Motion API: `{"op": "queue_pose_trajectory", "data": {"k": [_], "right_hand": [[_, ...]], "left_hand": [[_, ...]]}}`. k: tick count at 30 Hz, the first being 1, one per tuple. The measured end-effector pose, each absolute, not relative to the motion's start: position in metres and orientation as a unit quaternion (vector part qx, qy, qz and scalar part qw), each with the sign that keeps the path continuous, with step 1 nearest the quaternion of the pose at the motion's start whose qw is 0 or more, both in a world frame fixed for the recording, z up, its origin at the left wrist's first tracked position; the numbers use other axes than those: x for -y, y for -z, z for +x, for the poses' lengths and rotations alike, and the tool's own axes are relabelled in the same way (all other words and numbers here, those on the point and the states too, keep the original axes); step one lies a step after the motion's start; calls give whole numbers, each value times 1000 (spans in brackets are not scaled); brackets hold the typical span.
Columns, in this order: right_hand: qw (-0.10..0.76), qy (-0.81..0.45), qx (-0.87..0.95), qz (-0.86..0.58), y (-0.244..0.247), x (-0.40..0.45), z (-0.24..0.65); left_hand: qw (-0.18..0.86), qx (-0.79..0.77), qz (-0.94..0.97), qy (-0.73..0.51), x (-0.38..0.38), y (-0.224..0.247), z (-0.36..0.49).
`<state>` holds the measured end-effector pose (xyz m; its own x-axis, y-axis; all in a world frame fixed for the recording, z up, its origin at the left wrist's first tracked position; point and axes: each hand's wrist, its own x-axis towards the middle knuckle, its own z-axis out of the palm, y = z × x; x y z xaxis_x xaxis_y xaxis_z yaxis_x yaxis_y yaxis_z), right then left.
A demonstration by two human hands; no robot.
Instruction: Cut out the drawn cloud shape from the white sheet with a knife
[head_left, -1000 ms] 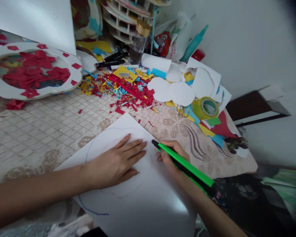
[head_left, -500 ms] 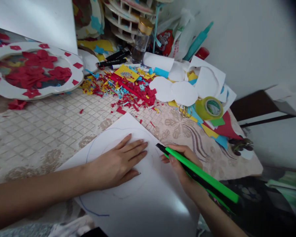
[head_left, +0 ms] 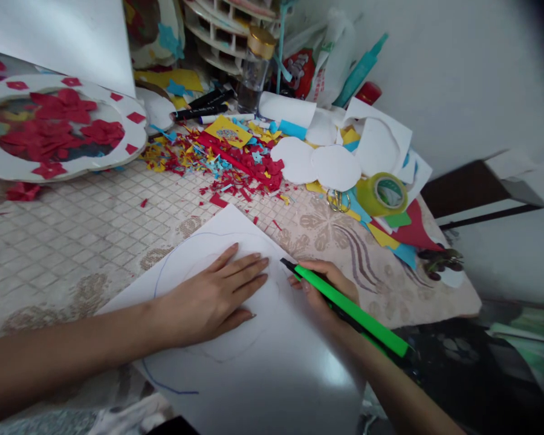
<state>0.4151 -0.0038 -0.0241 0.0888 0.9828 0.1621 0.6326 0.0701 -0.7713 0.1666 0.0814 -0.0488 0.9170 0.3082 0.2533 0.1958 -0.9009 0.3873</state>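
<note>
A large white sheet (head_left: 272, 374) with a curved blue line and fainter outlines lies at the table's front edge, one corner pointing away. My left hand (head_left: 213, 299) rests flat on it, palm down with fingers spread, holding nothing. My right hand (head_left: 326, 290) is closed round a green and black cutter (head_left: 353, 308), whose dark tip points up and left over the sheet's right edge. Whether the tip touches the sheet I cannot tell.
Red, yellow and blue paper scraps (head_left: 236, 163) lie beyond the sheet. White cutouts (head_left: 335, 168), yellow tape (head_left: 388, 193) and scissors (head_left: 338, 201) are at the right. A decorated white frame (head_left: 136, 130) is at the left, a gold-lidded bottle (head_left: 254, 72) behind.
The cutter in my right hand has moved slightly left and up and lies at a flatter angle. My left hand stays on the sheet. The whole view has shifted a little.
</note>
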Motion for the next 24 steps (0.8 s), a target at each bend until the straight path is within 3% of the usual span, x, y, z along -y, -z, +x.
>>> {"op": "queue_pose_trajectory", "data": {"k": [13,24], "right_hand": [[363,-233,629,-647,25,3,415],[276,-260,765,-521,2,-27,439]], "left_hand": [[191,-131,959,-164,-82,48,167],[180,-130,962,-162,-82,48,167]]}}
